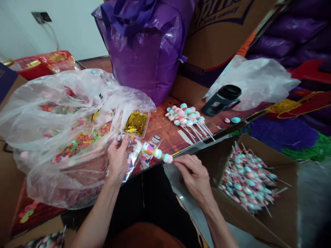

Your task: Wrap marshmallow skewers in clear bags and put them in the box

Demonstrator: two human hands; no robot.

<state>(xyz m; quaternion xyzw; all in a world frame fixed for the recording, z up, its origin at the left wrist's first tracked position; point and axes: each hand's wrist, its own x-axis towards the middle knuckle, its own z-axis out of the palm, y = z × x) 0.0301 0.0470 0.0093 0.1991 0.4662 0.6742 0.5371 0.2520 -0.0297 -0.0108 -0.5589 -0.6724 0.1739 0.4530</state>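
Before me at the table edge, my right hand (pixel 195 174) pinches the near end of a candy skewer (pixel 159 153) of pink, blue and white marshmallows. The skewer's far end lies by a clear printed plastic bag (pixel 133 156); whether it is inside I cannot tell. My left hand (pixel 118 153) is closed on the bag, thumb on top. Just beyond it stands a clear tray (pixel 147 125) of gold twist ties (pixel 136 123). Another small printed bag (pixel 156 139) lies flat beside the skewer. Several finished-looking marshmallow skewers (pixel 184 115) are piled on the table to the right.
A large clear bag of colourful ring candies (pixel 89 137) covers the left of the table. Behind stand a purple bag (pixel 144 55) and a big carton (pixel 196 82). A dark mug (pixel 221 100) stands right. A floor-level carton (pixel 287 172) holds many wrapped skewers (pixel 248 177).
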